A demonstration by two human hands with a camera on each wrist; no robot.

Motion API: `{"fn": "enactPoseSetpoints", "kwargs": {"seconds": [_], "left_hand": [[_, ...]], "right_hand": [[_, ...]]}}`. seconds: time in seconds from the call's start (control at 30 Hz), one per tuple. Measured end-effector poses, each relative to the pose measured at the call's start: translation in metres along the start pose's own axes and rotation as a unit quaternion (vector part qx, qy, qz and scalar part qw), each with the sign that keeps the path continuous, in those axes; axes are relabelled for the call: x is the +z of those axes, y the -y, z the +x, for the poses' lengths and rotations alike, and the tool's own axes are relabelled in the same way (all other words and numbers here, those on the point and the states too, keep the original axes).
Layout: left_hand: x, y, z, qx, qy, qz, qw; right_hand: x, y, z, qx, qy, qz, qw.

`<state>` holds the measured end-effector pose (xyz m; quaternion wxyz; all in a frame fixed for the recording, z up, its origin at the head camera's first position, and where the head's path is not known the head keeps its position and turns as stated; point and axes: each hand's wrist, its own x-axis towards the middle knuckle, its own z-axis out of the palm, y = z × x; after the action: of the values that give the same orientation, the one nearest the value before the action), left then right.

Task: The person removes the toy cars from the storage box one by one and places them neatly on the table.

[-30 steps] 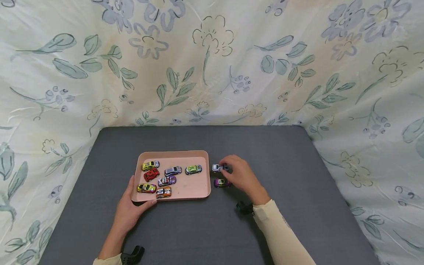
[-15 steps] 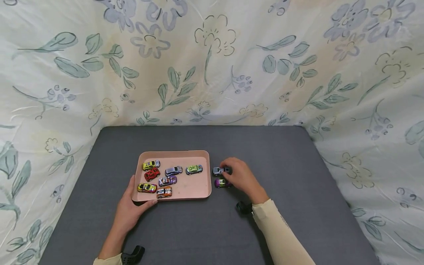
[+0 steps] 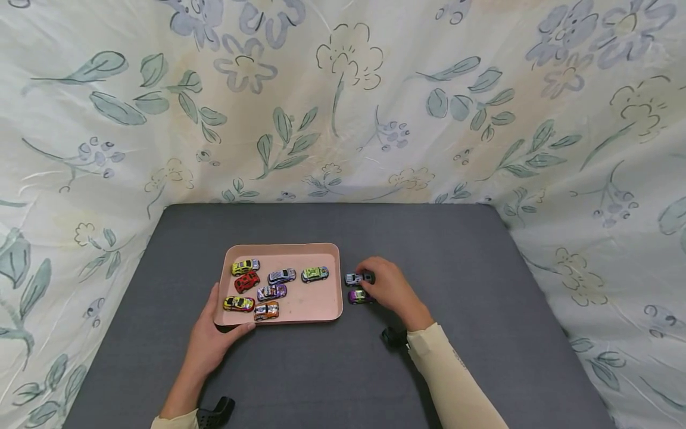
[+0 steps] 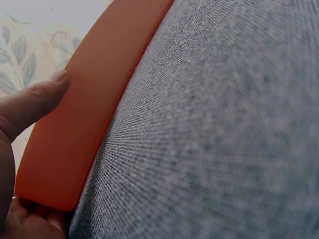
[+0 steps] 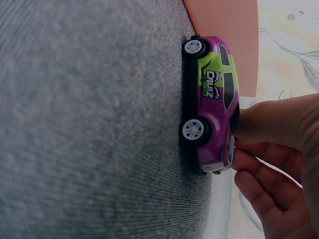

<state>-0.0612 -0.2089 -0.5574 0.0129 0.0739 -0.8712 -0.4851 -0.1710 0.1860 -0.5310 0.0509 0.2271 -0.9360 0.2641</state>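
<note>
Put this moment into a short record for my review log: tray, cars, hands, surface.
Tray: shallow pink rectangular tray
Inside tray: seven small toy cars: far yellow car, near yellow car, red car, orange car, green car, purple-and-white car, silver-blue car
Right of tray: silver toy car, purple-and-green toy car
Left hand: gripping tray's near left corner
Right hand: pinching silver toy car
Surface: grey cloth-covered table
Unclear: whether silver toy car is lifted

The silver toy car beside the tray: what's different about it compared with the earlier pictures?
The silver toy car, pinched by the right hand, moved slightly down in the head view, nearer the purple-and-green car. Nothing was let go. The left hand still holds the pink tray; its seven toy cars stayed put.
</note>
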Motion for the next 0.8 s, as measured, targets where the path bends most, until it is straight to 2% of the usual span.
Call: {"fn": "enactPoseSetpoints", "kwargs": {"seconds": [0.2, 0.43, 0.63, 0.8], "left_hand": [[-0.0002, -0.0009, 0.0003, -0.001, 0.002, 0.006, 1.0], [-0.0013, -0.004, -0.0009, -0.008, 0.006, 0.004, 0.9999], [-0.0012, -0.0028, -0.0003, 0.003, -0.001, 0.002, 1.0], [-0.0013, -0.0034, 0.0001, -0.001, 0.002, -0.004, 1.0]], "right_hand": [[-0.0002, 0.0008, -0.0012, 0.013, 0.003, 0.0, 0.9999], [0.0007, -0.0002, -0.0018, 0.012, -0.001, 0.006, 0.9999], [0.0, -0.0005, -0.0018, 0.009, -0.005, 0.009, 0.9999], [-0.0009, 0.0009, -0.0011, 0.002, -0.014, 0.009, 0.9999]]}}
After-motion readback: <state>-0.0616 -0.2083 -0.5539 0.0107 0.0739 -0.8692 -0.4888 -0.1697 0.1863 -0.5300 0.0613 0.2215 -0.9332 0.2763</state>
